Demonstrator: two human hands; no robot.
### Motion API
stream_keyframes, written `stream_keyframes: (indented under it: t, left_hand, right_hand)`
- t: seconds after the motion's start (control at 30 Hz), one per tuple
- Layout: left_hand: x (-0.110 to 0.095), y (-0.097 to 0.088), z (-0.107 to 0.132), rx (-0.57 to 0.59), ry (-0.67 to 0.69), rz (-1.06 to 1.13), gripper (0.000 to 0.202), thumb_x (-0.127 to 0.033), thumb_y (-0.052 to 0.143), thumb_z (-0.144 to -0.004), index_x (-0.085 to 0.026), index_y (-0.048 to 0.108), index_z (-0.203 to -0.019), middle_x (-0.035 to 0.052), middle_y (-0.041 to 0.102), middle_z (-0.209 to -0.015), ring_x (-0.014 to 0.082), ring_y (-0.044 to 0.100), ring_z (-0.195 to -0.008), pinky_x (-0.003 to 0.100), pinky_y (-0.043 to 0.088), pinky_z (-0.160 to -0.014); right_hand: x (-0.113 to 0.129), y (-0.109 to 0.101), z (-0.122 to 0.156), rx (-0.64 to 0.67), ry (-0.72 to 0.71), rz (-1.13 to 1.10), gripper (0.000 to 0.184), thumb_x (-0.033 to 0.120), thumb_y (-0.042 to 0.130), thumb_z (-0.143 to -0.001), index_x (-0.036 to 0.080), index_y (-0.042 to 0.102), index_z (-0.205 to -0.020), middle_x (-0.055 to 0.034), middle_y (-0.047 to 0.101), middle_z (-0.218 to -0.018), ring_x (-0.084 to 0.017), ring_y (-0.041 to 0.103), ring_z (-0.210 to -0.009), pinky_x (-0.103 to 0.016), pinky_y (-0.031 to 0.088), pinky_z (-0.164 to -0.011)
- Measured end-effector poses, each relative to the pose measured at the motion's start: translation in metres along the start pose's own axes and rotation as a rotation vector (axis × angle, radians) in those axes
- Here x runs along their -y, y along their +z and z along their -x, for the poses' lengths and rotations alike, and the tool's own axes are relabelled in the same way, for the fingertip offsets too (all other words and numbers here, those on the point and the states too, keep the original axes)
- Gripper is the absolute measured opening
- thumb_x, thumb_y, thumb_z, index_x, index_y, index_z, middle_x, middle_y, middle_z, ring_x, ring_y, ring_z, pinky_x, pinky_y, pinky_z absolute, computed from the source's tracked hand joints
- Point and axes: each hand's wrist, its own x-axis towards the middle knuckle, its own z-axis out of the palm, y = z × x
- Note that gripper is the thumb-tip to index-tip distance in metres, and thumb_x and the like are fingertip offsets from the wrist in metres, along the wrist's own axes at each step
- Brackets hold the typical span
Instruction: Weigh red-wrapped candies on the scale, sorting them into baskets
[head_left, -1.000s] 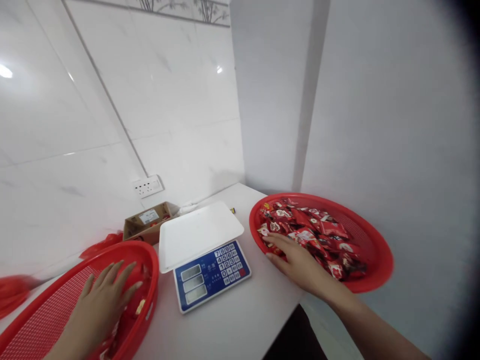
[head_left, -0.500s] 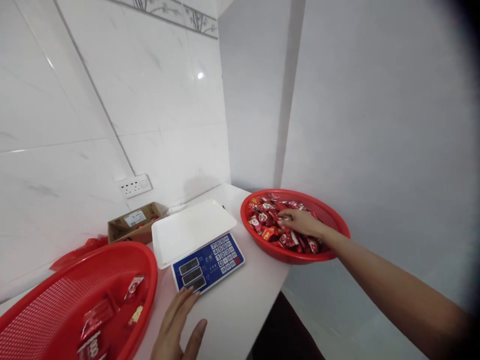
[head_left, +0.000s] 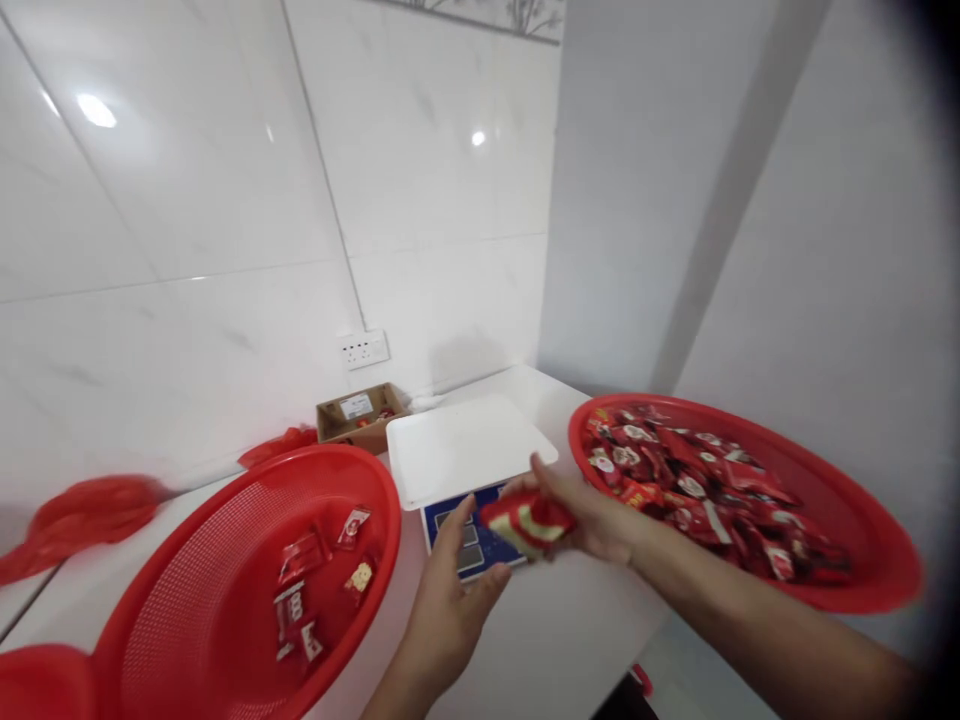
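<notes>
In the head view, I have the left hand [head_left: 454,612] low in the middle, its thumb and fingers parted and turned toward the other hand. The right hand [head_left: 592,515] is closed around a red-and-cream wrapped packet [head_left: 526,522], which juts from its fingers toward my left hand; the two hands are near each other but apart. The packet is blurred from here, so I cannot tell whether it is a single piece or several held together. It hangs in front of the blue panel of the electronic scale [head_left: 469,535], whose displays show between the hands; I can't tell whether any fingertip touches the panel. Just beyond both hands lies the scale's white weighing pan [head_left: 465,448]

To the right of my right hand, and passing behind its forearm, is a red plastic basket [head_left: 847,500] heaped with red wrapped sweets [head_left: 694,487]. To the left of my left hand stands a second red perforated basket [head_left: 199,570], with a few small wrapped packets [head_left: 300,557] scattered on the side nearer that hand. Past this basket, farther from the hands, I make out an open cardboard box [head_left: 367,437] against the tiled wall, with a wall socket [head_left: 364,350] above it. A crumpled red plastic bag [head_left: 97,515] lies far to the left of both hands, on the white table [head_left: 555,625]
</notes>
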Motion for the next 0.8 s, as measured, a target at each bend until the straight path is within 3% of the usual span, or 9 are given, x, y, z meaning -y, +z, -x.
stream_keyframes:
  t: [0.1,0.17,0.27,0.4,0.5,0.57,0.63,0.7,0.8]
  left_hand:
    - [-0.005,-0.001,-0.011,-0.029,0.041,0.096,0.036,-0.038,0.059,-0.076,-0.02,0.053,-0.107,0.0088,0.061,-0.111,0.0228,0.056,-0.1,0.034,0.046,-0.084]
    - [-0.005,-0.004,-0.014,-0.093,0.054,0.152,0.024,-0.035,0.058,-0.078,-0.019,0.058,-0.095,0.0057,0.065,-0.093,0.0196,0.059,-0.086,0.031,0.046,-0.078]
    - [-0.003,-0.005,-0.016,-0.208,0.044,0.271,0.02,-0.031,0.063,-0.075,-0.017,0.06,-0.088,0.0023,0.064,-0.083,0.0162,0.058,-0.079,0.026,0.044,-0.073]
    - [0.004,0.0,-0.023,-0.238,-0.081,0.597,0.019,-0.032,0.064,-0.075,-0.016,0.057,-0.084,0.0004,0.062,-0.076,0.0136,0.058,-0.071,0.024,0.045,-0.066]
    - [0.007,0.001,-0.03,-0.271,-0.174,0.748,0.023,-0.037,0.061,-0.076,-0.017,0.054,-0.084,0.0008,0.062,-0.079,0.0141,0.06,-0.073,0.025,0.047,-0.065]
    - [0.007,0.0,-0.035,-0.344,-0.168,0.752,0.025,-0.039,0.062,-0.076,-0.02,0.052,-0.089,0.0009,0.061,-0.086,0.0139,0.06,-0.077,0.026,0.048,-0.069]
    - [0.005,-0.002,-0.036,-0.441,-0.124,0.71,0.034,-0.039,0.063,-0.075,-0.026,0.049,-0.103,0.0018,0.059,-0.102,0.0153,0.059,-0.092,0.029,0.047,-0.078]
    - [0.002,-0.003,-0.035,-0.503,-0.086,0.643,0.048,-0.041,0.063,-0.075,-0.033,0.042,-0.117,0.0023,0.053,-0.118,0.0171,0.05,-0.11,0.032,0.041,-0.091]
    - [-0.002,-0.004,-0.03,-0.477,-0.089,0.542,0.056,-0.041,0.064,-0.074,-0.037,0.037,-0.123,0.0019,0.047,-0.129,0.0178,0.038,-0.124,0.036,0.026,-0.104]
  right_hand:
    - [-0.018,0.02,-0.014,0.186,0.028,0.008,0.052,0.064,0.047,-0.075,0.016,0.056,-0.093,-0.0029,0.064,-0.071,-0.012,0.061,-0.061,-0.021,0.047,-0.048]
    - [-0.023,0.023,-0.019,0.251,-0.02,-0.019,0.05,0.061,0.057,-0.07,0.018,0.056,-0.094,-0.0031,0.064,-0.082,-0.013,0.062,-0.072,-0.024,0.05,-0.06]
    - [-0.023,0.021,-0.022,0.236,-0.064,0.073,0.051,0.049,0.07,-0.064,0.018,0.053,-0.1,-0.0035,0.063,-0.092,-0.014,0.061,-0.081,-0.028,0.049,-0.071]
    - [-0.021,0.017,-0.025,0.138,-0.097,0.285,0.045,0.051,0.068,-0.064,0.014,0.057,-0.088,-0.0004,0.062,-0.073,-0.011,0.058,-0.062,-0.023,0.045,-0.056]
    - [-0.015,0.016,-0.034,0.093,-0.137,0.399,0.04,0.053,0.063,-0.067,0.014,0.059,-0.077,0.0024,0.058,-0.06,-0.009,0.051,-0.052,-0.021,0.04,-0.048]
    - [-0.008,0.019,-0.043,0.016,-0.175,0.432,0.04,0.054,0.061,-0.069,0.015,0.06,-0.077,0.0009,0.06,-0.063,-0.01,0.054,-0.054,-0.022,0.042,-0.048]
    - [0.001,0.021,-0.054,-0.033,-0.232,0.402,0.043,0.054,0.055,-0.074,0.015,0.06,-0.091,-0.0033,0.065,-0.078,-0.014,0.06,-0.065,-0.025,0.048,-0.054]
    - [0.01,0.02,-0.062,-0.075,-0.286,0.435,0.052,0.052,0.049,-0.079,0.017,0.05,-0.117,-0.0088,0.065,-0.101,-0.019,0.062,-0.085,-0.032,0.051,-0.067]
    - [0.024,0.003,-0.059,-0.255,-0.408,0.767,0.072,0.046,0.052,-0.078,0.015,0.027,-0.137,-0.0156,0.048,-0.13,-0.025,0.048,-0.115,-0.042,0.04,-0.093]
